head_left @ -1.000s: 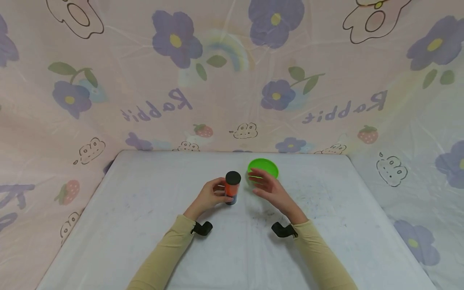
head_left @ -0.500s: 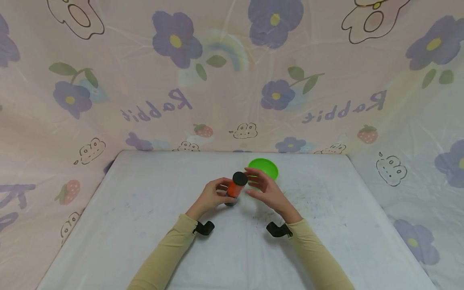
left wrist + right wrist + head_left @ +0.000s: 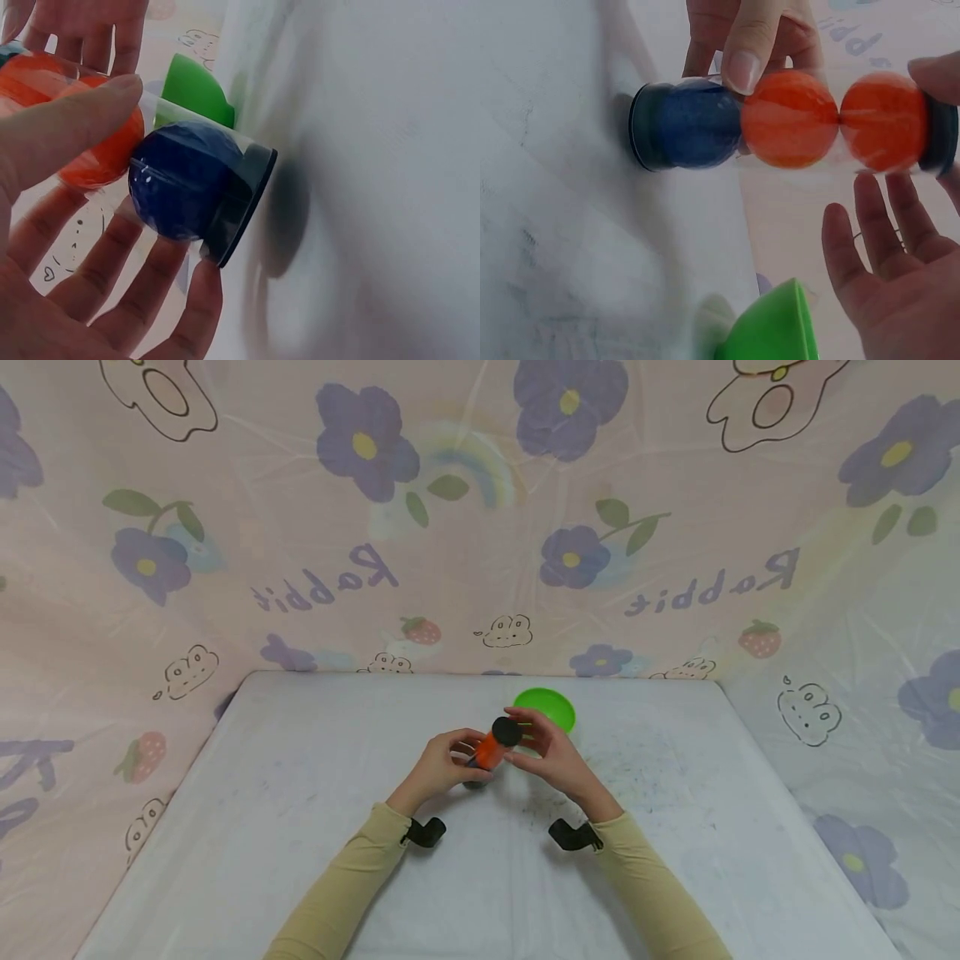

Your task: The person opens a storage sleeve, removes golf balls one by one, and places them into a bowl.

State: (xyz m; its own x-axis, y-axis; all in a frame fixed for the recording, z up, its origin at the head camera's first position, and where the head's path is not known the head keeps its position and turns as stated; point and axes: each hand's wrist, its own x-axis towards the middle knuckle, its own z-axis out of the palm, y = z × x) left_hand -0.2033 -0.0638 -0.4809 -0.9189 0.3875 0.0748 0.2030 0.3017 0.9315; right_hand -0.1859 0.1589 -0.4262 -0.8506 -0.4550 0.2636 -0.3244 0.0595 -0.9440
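Left hand (image 3: 438,764) grips the clear tube (image 3: 491,751), tilted toward one o'clock over the table (image 3: 480,877); right hand (image 3: 558,762) curves near its black cap (image 3: 506,732) — contact unclear. Probably light, stiff, slick — grasp mid-length; green bowl (image 3: 557,706) at two o'clock.

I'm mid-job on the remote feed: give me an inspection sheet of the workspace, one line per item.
Surface: white-covered table, dark marks toward the right.
Job's things: transparent tube, tilted with its top toward the right hand; inside, two orange balls above a dark blue ball; black caps at both ends.
Clutter: green bowl, upright, beyond the right hand.
Left hand: grips the tube's lower part.
Right hand: fingers spread about the top cap; firm contact unclear.
Cables: nothing seen.
Surroundings: pale patterned fabric behind and at both sides.
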